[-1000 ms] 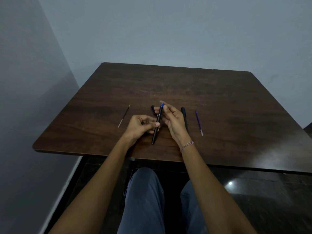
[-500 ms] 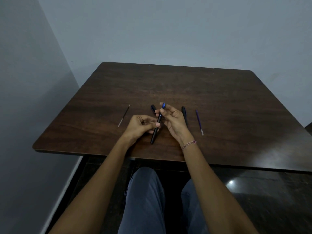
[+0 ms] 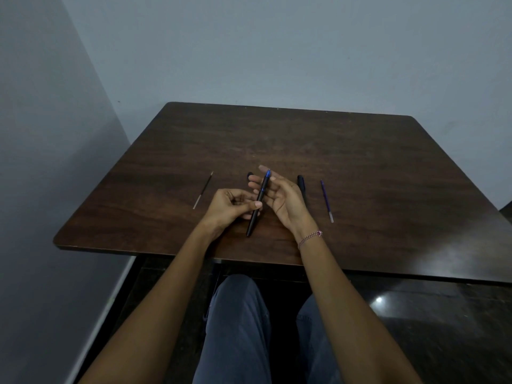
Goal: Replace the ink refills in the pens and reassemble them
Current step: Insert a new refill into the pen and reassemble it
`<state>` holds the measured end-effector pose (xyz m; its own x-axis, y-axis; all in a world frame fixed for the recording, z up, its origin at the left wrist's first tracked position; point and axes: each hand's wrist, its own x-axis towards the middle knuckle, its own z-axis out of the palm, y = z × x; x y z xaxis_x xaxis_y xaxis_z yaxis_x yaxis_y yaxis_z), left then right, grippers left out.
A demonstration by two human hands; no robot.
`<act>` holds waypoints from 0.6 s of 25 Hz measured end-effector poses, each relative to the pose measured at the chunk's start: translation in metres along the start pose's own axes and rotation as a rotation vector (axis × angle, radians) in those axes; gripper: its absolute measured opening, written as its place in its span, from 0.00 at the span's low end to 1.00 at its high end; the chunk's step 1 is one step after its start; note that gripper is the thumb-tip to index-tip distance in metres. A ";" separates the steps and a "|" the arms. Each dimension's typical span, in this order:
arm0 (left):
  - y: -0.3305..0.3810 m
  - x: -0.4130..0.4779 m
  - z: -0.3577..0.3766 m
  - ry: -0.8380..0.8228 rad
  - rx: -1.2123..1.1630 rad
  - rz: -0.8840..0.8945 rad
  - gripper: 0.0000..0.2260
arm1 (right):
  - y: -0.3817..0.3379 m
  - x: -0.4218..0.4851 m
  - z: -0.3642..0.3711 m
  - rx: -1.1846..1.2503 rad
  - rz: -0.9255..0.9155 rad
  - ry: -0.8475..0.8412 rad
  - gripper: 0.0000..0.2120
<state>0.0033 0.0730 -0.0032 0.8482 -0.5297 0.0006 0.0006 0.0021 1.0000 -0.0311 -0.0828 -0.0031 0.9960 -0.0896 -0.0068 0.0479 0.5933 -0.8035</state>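
At frame centre the left hand (image 3: 230, 206) pinches the slim black pen barrel (image 3: 256, 210) with blue refill tip (image 3: 266, 178) protruding, while the right hand (image 3: 279, 198) lies open beside it, so the half-seated refill could slip out if tilted.

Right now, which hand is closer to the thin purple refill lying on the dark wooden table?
Right. The right hand is just left of the thin purple refill, without touching; the left hand is farther left, holding the black pen.
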 end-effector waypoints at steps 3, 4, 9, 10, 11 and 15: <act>-0.001 0.001 0.000 0.002 0.001 0.007 0.05 | 0.002 -0.001 0.001 -0.037 -0.026 -0.002 0.13; -0.002 0.001 0.000 0.003 0.000 0.008 0.05 | 0.002 -0.001 0.001 -0.060 -0.035 0.001 0.12; -0.003 0.001 -0.002 -0.013 -0.001 0.010 0.05 | 0.004 -0.001 0.002 -0.135 -0.085 0.041 0.10; -0.003 0.001 -0.002 -0.014 -0.002 0.011 0.05 | 0.004 -0.001 0.002 -0.143 -0.093 0.063 0.09; -0.003 0.001 -0.002 -0.016 0.000 0.012 0.05 | 0.004 0.000 0.002 -0.150 -0.103 0.083 0.09; -0.004 0.003 -0.002 -0.023 0.006 0.014 0.05 | 0.004 0.001 0.002 -0.154 -0.111 0.092 0.08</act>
<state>0.0063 0.0731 -0.0073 0.8356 -0.5491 0.0148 -0.0147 0.0044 0.9999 -0.0299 -0.0790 -0.0057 0.9738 -0.2240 0.0382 0.1376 0.4475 -0.8837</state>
